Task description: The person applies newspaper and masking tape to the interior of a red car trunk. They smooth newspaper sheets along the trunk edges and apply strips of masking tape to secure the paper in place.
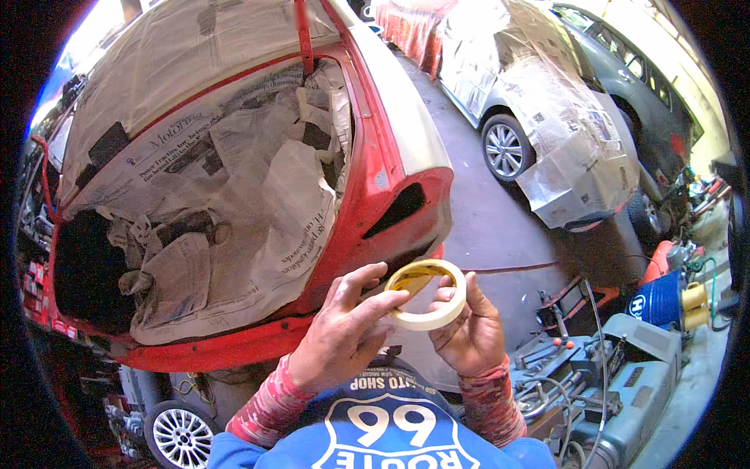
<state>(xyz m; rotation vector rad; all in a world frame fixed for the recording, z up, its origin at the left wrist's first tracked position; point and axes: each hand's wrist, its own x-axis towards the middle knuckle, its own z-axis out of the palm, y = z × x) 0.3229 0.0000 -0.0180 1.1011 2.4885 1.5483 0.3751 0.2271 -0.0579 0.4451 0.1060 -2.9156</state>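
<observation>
A roll of pale masking tape [431, 319] is held up in front of my chest, its open ring tilted toward me. My right hand [472, 332] grips its right side, with fingers reaching into the ring and the thumb outside. My left hand [349, 322] is at the roll's left edge, index finger and thumb closed against the tape; whether a loose tape end is between them cannot be made out. Just beyond my hands is a red car body [375, 168], its rear opening covered with newspaper sheets [226, 195].
A silver car [469, 98] masked with paper stands at the far right, a dark grey car [625, 74] beside it. Near right lie a grey machine [625, 391] with hoses and a blue drum [658, 301]. A loose wheel [182, 436] sits at lower left.
</observation>
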